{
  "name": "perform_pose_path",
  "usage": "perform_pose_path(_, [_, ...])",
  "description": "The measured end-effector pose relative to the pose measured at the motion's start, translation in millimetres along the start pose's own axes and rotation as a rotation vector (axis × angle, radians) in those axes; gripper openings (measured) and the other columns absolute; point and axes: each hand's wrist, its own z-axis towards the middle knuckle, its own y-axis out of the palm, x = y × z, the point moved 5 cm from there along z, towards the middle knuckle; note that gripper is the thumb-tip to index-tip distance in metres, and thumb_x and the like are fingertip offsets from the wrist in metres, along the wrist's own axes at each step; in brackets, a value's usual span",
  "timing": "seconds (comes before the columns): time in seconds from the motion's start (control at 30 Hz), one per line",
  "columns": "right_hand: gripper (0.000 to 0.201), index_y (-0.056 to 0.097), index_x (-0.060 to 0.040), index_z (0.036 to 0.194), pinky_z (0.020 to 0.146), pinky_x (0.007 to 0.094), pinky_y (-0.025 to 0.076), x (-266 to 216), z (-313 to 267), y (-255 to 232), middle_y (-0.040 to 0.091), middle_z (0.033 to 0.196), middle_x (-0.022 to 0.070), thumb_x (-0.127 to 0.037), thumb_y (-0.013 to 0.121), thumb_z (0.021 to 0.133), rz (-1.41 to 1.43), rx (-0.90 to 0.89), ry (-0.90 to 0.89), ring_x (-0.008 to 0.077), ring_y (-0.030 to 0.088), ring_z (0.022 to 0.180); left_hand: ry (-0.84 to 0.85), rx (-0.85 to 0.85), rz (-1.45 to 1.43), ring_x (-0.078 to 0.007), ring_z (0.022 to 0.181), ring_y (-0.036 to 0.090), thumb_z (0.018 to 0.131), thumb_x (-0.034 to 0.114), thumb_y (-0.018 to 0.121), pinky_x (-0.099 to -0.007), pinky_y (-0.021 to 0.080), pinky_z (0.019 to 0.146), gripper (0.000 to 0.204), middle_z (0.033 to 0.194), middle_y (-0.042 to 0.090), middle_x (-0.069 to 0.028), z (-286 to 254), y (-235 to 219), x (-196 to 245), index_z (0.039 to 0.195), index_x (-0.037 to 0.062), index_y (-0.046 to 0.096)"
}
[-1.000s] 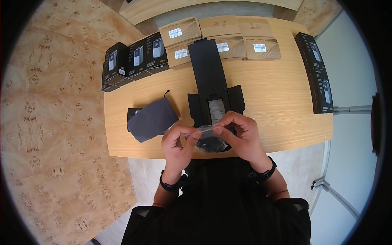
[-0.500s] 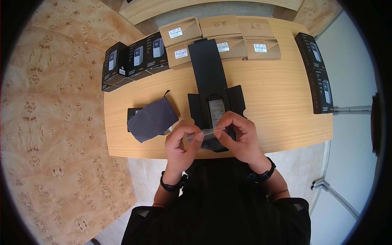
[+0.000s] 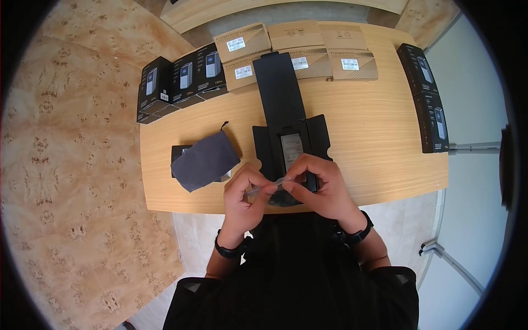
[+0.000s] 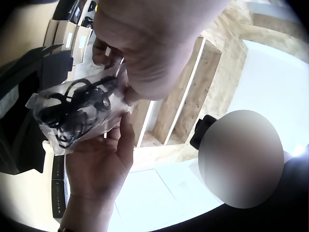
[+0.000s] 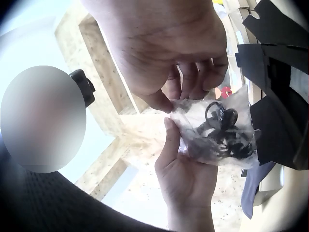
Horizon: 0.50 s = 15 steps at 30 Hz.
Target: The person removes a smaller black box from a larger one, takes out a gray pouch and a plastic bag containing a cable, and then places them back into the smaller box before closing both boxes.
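A clear plastic bag with dark coiled cable-like items inside hangs between the two hands. The left hand pinches its top edge between thumb and finger, and the right hand pinches the same edge close beside it. In the right wrist view the bag shows its contents through the film. Beneath and beyond the hands lies an unfolded black box, its flaps spread, with a pale printed item in its middle. The bag's lower part is mostly hidden by the hands in the head view.
A grey pouch lies over a dark box on the left of the table. Black printed boxes stand at the back left, brown cartons at the back, and more black boxes along the right edge.
Both hands have drawn closer together along the bag's top edge, the left moving slightly right. The bag's visible part has shrunk in the head view.
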Motion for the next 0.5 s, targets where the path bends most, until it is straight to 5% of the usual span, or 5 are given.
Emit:
perform_pose_path(0.3, [0.014,0.068,-0.0036,0.088,0.071,0.0309,0.047,-10,1,-11,0.066,0.087,0.0055,0.008,0.075,0.084,-0.041,0.016,-0.128,0.0177,0.063,0.079,-0.050,-0.014,-0.027,-0.0154,0.078,0.062,0.081,-0.005,0.084,-0.0285,0.046,0.070,0.016,0.087,0.069,-0.0042,9,0,3,0.089,0.0033,0.072])
perform_pose_path(0.5, [0.011,0.070,-0.0031,0.090,0.066,0.0292,0.046,-6,1,-12,0.065,0.085,0.0050,0.003,0.078,0.086,-0.024,0.011,-0.131,0.0143,0.061,0.075,0.031,0.011,-0.091,-0.0161,0.078,0.063,0.078,-0.005,0.085,-0.0294,0.047,0.071,0.017,0.090,0.073,-0.0050,3,-7,-6,0.087,0.0045,0.074])
